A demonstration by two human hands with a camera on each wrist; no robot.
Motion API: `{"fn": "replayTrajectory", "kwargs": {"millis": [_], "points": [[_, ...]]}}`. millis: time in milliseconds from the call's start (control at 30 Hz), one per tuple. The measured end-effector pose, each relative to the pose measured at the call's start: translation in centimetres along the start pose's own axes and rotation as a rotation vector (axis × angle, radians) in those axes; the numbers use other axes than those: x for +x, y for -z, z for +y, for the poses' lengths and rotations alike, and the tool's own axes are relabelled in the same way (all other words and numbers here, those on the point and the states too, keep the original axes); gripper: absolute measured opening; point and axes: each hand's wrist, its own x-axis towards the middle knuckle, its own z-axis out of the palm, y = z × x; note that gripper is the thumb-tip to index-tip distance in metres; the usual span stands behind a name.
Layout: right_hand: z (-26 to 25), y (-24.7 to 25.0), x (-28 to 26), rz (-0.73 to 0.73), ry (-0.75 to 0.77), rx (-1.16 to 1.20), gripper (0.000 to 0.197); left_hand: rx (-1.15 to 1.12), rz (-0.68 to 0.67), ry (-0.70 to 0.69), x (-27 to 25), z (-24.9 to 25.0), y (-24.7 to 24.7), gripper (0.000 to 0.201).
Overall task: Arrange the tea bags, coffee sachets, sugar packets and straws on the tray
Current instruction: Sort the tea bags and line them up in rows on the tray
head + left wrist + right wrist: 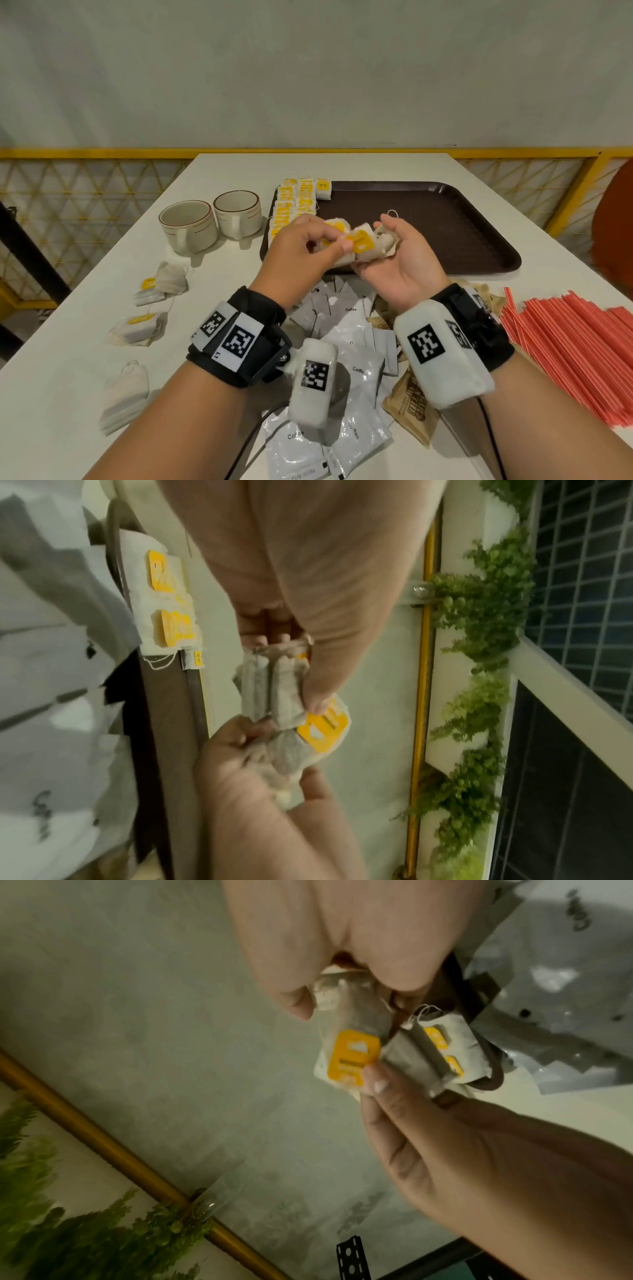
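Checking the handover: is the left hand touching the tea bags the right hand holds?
Touching. The right wrist view shows the left hand with its thumb pressed on the yellow tag of the tea bags held by the right hand.

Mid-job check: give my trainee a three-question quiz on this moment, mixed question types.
1. True or false: the red straws already lie on the brown tray.
2. What do the left hand and right hand hold together? A) coffee sachets B) tea bags C) a cup
3. Fill in: the two cups stand to the ___ of the tray.

Key: 1 false; 2 B; 3 left
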Motion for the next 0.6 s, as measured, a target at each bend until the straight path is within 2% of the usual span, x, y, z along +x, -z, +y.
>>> {"fn": "replayTrajectory", "kwargs": {"millis": [100, 200, 267, 333, 400, 500, 600], "points": [[-0.8, 0.4, 0.2, 0.067, 0.057, -0.121, 0.023, -0.057, 0.027, 0.060, 0.4, -0.3, 1.0, 0.014], [-1.6, 0.4, -0.2, -0.040, 0.090, -0.316, 0.018, -0.034, 0.000, 0.106, 0.6, -0.7, 1.9, 0.013], [-1.8, 0.4, -0.7, -0.130, 0.192, -0.631, 0.003, 0.010, -0.025, 0.082, 0.7, -1.0, 2.3, 0.010], [-1.7, 0.3, -1.5, -0.209, 0.383, -1.063, 0.017, 0.035, -0.048, 0.059, 0.8, -1.0, 2.6, 0.008], [-1.5, 0.2, -1.9, -0.250, 0.527, -1.346, 0.017, 0.066, -0.071, 0.044, 0.7, -0.9, 2.7, 0.007], [-1.4, 0.4, -1.4, -0.224, 0.556, -1.427, 0.007, 0.102, -0.083, 0.032, 0.7, -1.0, 2.7, 0.008], [-1.9, 0.7, -1.0, -0.115, 0.587, -1.337, 0.004, 0.094, -0.044, 0.029, 0.8, -1.5, 2.8, 0.020]]}}
